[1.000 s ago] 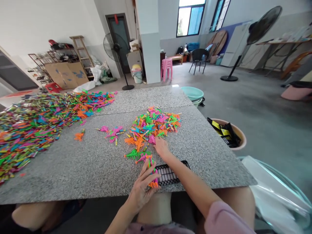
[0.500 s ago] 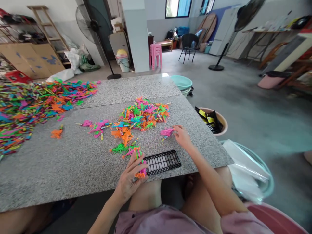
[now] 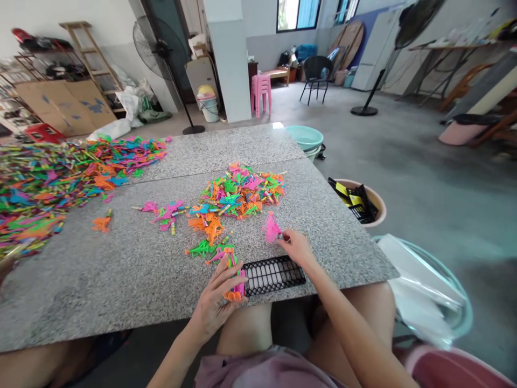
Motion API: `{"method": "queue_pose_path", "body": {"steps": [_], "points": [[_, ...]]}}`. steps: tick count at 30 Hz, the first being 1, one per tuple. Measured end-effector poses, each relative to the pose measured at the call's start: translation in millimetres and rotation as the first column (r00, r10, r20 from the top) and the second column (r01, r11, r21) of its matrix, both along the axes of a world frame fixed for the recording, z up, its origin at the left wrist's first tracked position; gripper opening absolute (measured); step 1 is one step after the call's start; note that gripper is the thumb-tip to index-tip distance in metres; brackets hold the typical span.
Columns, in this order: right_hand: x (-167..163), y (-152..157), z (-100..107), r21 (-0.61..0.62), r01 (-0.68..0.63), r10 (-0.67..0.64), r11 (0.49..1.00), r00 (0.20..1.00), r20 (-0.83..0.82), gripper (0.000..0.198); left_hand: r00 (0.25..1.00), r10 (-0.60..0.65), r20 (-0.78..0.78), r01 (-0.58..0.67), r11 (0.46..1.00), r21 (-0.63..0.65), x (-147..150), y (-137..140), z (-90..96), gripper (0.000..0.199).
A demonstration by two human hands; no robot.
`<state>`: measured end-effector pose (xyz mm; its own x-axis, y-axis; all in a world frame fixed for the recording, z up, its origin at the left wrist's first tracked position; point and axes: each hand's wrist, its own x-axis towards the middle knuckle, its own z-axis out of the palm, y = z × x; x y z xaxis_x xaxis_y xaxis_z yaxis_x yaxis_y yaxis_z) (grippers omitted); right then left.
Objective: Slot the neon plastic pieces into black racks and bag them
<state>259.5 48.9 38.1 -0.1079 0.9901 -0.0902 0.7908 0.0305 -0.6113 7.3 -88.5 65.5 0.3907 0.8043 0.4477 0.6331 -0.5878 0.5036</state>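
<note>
Grey speckled stone table (image 3: 141, 280) in front of us, with the big heap of mixed bright plastic pieces (image 3: 81, 183) on the left, pretty much unchanged. Going right, our left hand (image 3: 216, 293) hasn't budged: fingers half-curled over a row of orange, green and pink plastic pieces (image 3: 240, 283), though we can't tell how firmly. Beyond it sits the smaller mixed-colour heap (image 3: 242, 188), and that row is at the left end of the black plastic lattice basket (image 3: 266, 292). What's new is the bright pink plastic piece (image 3: 272, 229): half a second ago we had it by a pink end, now it's swung round, pink part pointing far, just beyond the basket. Our right hand (image 3: 298, 248) has it pinched between closed fingertips, seemingly near the stick end. So we'd call it picked and turned, not set down yet.
</note>
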Motion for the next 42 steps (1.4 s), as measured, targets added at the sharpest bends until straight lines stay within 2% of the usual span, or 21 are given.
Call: {"method": "queue_pose_path", "body": {"steps": [2,5,8,13,16,19,22,26,32,34,38,39,42], "points": [[-2.5,-21.4,-1.6,0.01,-0.062,0.063,0.998,0.987,-0.145,0.008,1.0,0.0,0.002,0.0,1.0,-0.003,0.4,-0.7,-0.5,0.03],[-16.4,-47.9,-4.0,-0.087,-0.1,0.065,0.991,0.939,-0.337,0.008,1.0,0.005,0.0,-0.005,1.0,-0.024,0.7,-2.4,-0.3,0.03],[-32.7,-60.6,-5.7,-0.15,-0.155,0.077,0.976,0.9,-0.428,0.007,1.0,0.01,0.009,-0.009,0.999,-0.035,0.9,-3.1,0.6,0.03],[-43.8,-64.3,-8.6,-0.038,-0.108,0.08,0.993,0.891,-0.446,0.01,1.0,0.007,0.008,-0.007,1.0,-0.03,2.4,-2.2,2.6,0.028],[-44.8,-63.5,-10.8,0.049,-0.129,0.135,0.99,0.84,-0.525,0.017,1.0,0.005,-0.006,-0.005,1.0,-0.018,3.0,-2.0,3.3,0.027],[-54.4,-60.8,-12.0,0.111,-0.167,0.201,0.98,0.79,-0.579,0.013,1.0,0.009,-0.018,-0.009,1.0,-0.018,3.6,-2.2,3.8,0.026],[-71.0,-56.7,-11.1,0.132,-0.25,0.281,0.959,0.803,-0.525,0.015,0.999,0.014,-0.029,-0.014,1.0,-0.011,3.8,-2.5,3.2,0.026],[-84.3,-48.4,-6.8,0.163,-0.387,0.418,0.907,0.873,-0.253,0.015,0.999,0.013,-0.032,-0.013,1.0,0.005,4.3,-3.8,0.1,0.03],[-89.4,-29.1,-1.4,0.122,-0.556,0.566,0.822,0.821,-0.07,0.01,0.999,-0.009,-0.047,0.013,0.998,0.069,8.6,-0.2,-2.2,0.025],[-91.3,-29.2,-2.5,0.124,-0.587,0.595,0.8,0.803,-0.037,0.01,0.997,-0.034,-0.076,0.039,0.997,0.061,8.6,1.9,-1.0,0.026],[-89.8,-36.3,-9.2,0.188,-0.542,0.563,0.819,0.823,-0.082,0.015,0.991,-0.03,-0.133,0.03,1.0,0.001,6.3,1.1,2.1,0.031],[-88.2,-35.8,-10.3,0.194,-0.552,0.576,0.811,0.812,-0.097,0.015,0.991,-0.023,-0.135,0.022,1.0,-0.003,5.6,-0.3,2.8,0.031],[-86.2,-22.6,-8.0,0.19,-0.662,0.683,0.725,0.727,-0.072,0.021,0.991,-0.011,-0.13,0.011,1.0,-0.004,4.4,-5.0,4.7,0.028]]}}
